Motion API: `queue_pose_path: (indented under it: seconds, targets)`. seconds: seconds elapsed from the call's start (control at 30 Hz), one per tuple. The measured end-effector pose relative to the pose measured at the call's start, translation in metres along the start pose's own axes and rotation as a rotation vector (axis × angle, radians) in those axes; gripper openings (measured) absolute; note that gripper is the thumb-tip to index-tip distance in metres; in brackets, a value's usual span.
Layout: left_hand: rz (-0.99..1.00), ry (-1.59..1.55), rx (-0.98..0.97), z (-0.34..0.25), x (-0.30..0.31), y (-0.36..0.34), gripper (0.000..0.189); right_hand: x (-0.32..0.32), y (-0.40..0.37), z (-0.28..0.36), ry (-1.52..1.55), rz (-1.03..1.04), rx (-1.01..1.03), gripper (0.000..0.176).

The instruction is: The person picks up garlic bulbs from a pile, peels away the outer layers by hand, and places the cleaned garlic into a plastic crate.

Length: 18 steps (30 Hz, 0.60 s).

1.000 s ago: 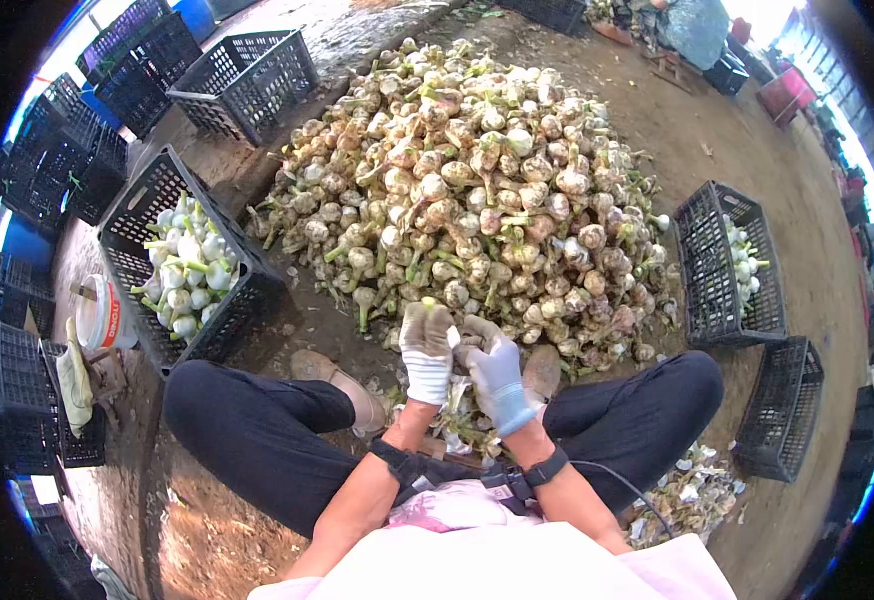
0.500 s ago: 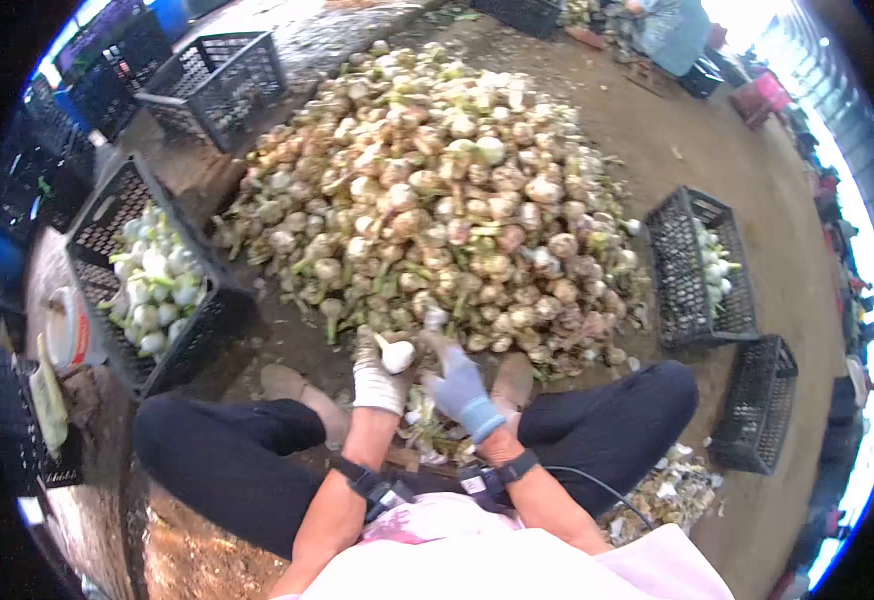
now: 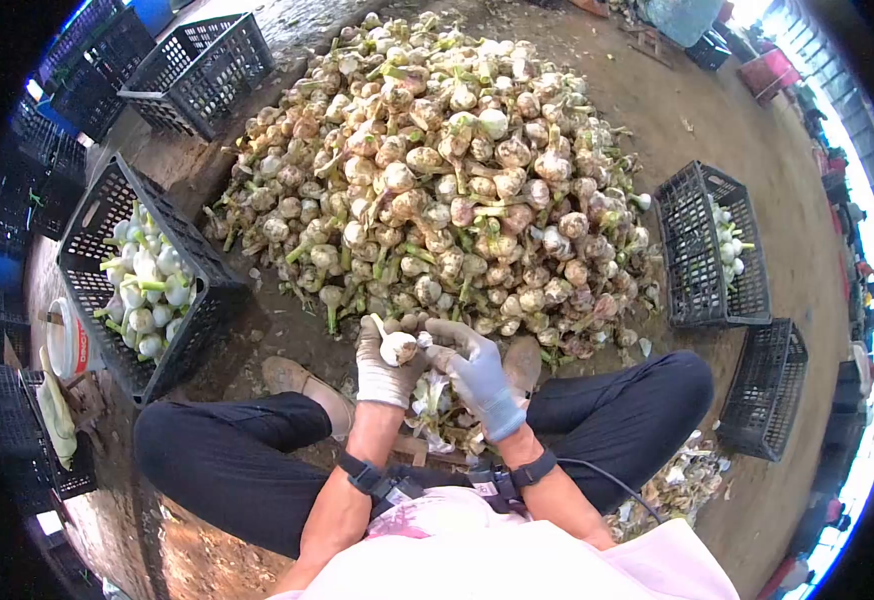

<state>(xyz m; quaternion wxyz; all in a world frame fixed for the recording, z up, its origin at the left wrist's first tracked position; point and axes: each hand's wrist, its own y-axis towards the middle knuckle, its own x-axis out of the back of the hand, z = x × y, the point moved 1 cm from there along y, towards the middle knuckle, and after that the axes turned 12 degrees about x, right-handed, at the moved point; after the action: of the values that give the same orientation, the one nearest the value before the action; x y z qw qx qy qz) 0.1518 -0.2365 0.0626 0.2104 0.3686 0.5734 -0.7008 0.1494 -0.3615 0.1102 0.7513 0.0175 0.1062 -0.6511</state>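
Observation:
My left hand (image 3: 384, 374), in a whitish glove, is closed round a pale garlic bulb (image 3: 397, 349) whose stem points up and left. Beside it, my right hand (image 3: 472, 368), in a grey-blue glove, has its thumb and fingers bent at the bulb's right side, where a small whitish bit shows between the fingertips. Just beyond both hands rises a large heap of unpeeled garlic (image 3: 437, 190). Loose peelings (image 3: 439, 410) lie on the ground below the hands, between the feet.
At the left, a black crate (image 3: 212, 300) holds cleaned bulbs; another crate (image 3: 197, 75) stands behind it. To the right are a crate with bulbs (image 3: 672, 240) and a lower crate (image 3: 765, 390). A white bucket (image 3: 65, 335) is at far left. More peelings (image 3: 672, 490) lie by the right knee.
My right hand has moved in closer to the bulb, its fingers now at the bulb's side. My left hand still holds the bulb. The view has shifted slightly.

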Motion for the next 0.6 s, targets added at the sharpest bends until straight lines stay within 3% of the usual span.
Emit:
queue_pose_path:
  seconds: [0.07,0.1,0.17,0.23,0.3,0.37,0.43,0.5,0.6]
  targets:
    - [-0.067,0.131,-0.044,0.004,-0.005,-0.004,0.049,-0.005,0.001,0.005,0.212,-0.017,-0.195,0.03]
    - [-0.07,0.139,-0.041,0.007,-0.012,-0.01,0.049,-0.004,0.001,0.003,0.218,-0.023,-0.195,0.03]
    - [-0.083,0.425,-0.013,0.011,-0.022,-0.018,0.052,-0.001,0.0,-0.005,0.356,-0.058,-0.343,0.028]
    - [-0.075,0.445,-0.038,0.013,-0.016,-0.009,0.05,0.003,0.003,-0.005,0.449,-0.13,-0.324,0.025]
    - [-0.198,0.678,-0.192,0.018,-0.016,-0.003,0.044,0.004,0.004,-0.004,0.54,-0.201,-0.3,0.023]
    - [-0.176,0.605,-0.105,0.018,-0.015,-0.004,0.042,0.001,0.002,0.002,0.336,-0.145,-0.234,0.023]
    - [-0.131,0.436,0.045,0.016,-0.014,-0.007,0.039,-0.002,0.001,0.005,0.352,-0.144,-0.23,0.023]
    - [-0.176,0.319,0.058,0.016,-0.016,-0.006,0.04,0.0,0.001,0.0,0.472,-0.196,-0.324,0.021]
    - [-0.275,0.346,-0.094,0.022,-0.015,-0.008,0.035,0.0,-0.001,-0.002,0.397,-0.097,-0.338,0.026]
